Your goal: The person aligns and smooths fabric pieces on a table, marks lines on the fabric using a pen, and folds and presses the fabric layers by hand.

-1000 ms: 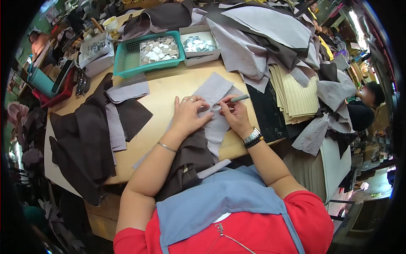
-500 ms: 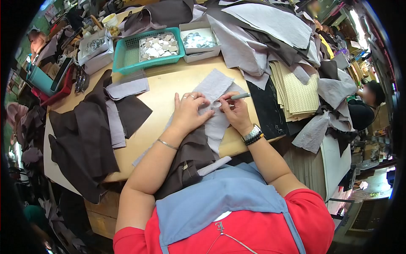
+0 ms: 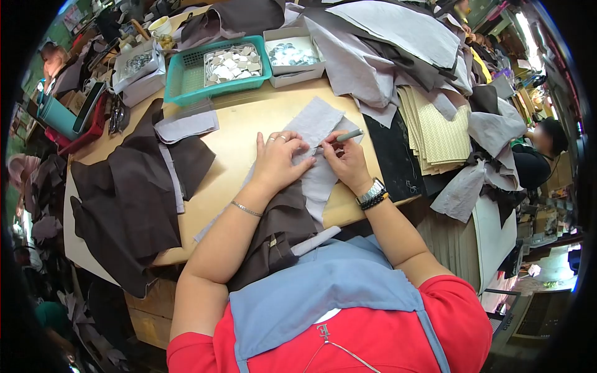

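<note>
My right hand [image 3: 348,161] is closed around a grey marker pen [image 3: 352,135], its lower end at the pale grey cloth. My left hand [image 3: 283,160] lies on that same cloth with the thumb apart from the fingers, pressing it to the table. The grey cloth piece [image 3: 317,118] runs up past both hands, and more of it spreads beneath them. Dark brown fabric [image 3: 283,221] joins it below my left hand and hangs toward my lap. The pen's tip is too small to make out.
A brown fabric piece [image 3: 134,193] with grey strips drapes over the table's left edge. At the back stand a teal basket [image 3: 186,93] with small pale squares and a white box [image 3: 301,78] of metal discs. Stacked yellowish sheets [image 3: 444,140] and a cloth heap lie right. A person [image 3: 538,158] is beyond.
The pen's upper end has swung up and inward, so it stands a little more steeply. My left hand stays in nearly the same spot on the cloth.
</note>
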Available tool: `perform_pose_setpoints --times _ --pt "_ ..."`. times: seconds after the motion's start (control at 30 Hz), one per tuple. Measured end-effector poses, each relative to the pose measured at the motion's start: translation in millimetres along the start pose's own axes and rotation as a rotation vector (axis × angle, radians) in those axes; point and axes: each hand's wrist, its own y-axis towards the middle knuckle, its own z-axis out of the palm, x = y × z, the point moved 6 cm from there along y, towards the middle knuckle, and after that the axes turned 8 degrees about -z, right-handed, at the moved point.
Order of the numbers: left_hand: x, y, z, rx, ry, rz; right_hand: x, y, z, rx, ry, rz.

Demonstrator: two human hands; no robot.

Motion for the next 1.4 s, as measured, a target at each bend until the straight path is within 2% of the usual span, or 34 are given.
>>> perform_pose_setpoints --times 0.2,0.4,0.57,0.67,0.7,0.8,1.0,1.13,1.17,1.3,1.4 --pt "-3.0 -1.5 -1.9 -0.012 0.02 0.019 -2.7 -2.1 -1.9 -0.077 0.066 0.0" --pt "-3.6 -1.2 -1.9 -0.006 0.025 0.015 -2.1 -2.5 -1.3 -0.04 0.049 -0.011" --pt "-2.8 0.6 -0.6 0.084 0.049 -0.023 7.6 -0.8 1.0 0.003 -0.016 -0.008" --pt "-7.9 -4.0 2.7 0.033 0.152 0.045 11.8 -0.6 1.4 0.015 -0.098 -0.046" --pt "-4.5 -1.1 9.2 0.145 0.238 0.018 12.8 0.0 1.3 0.014 -0.136 -0.075" --pt "-6.2 -1.4 8.0 0.174 0.277 -0.016 11.0 1.7 0.2 -0.032 -0.182 -0.115" --pt "-7.4 -1.8 7.0 0.19 0.339 -0.046 -7.9 13.7 -13.8 -0.111 -0.197 -0.048" --pt "-8.2 -2.0 7.8 0.193 0.376 -0.053 -12.9 25.5 -23.1 -0.14 -0.305 -0.155" --pt "-10.3 -2.7 5.9 0.189 0.376 -0.051 -20.7 26.0 -24.1 -0.183 -0.187 -0.089" --pt "-11.0 -1.9 5.6 0.195 0.367 -0.051 -25.6 27.9 -32.3 -0.187 -0.176 -0.002" --pt "-10.4 -1.4 5.3 0.189 0.367 -0.045 -33.0 28.4 -36.1 -0.2 -0.077 0.198"
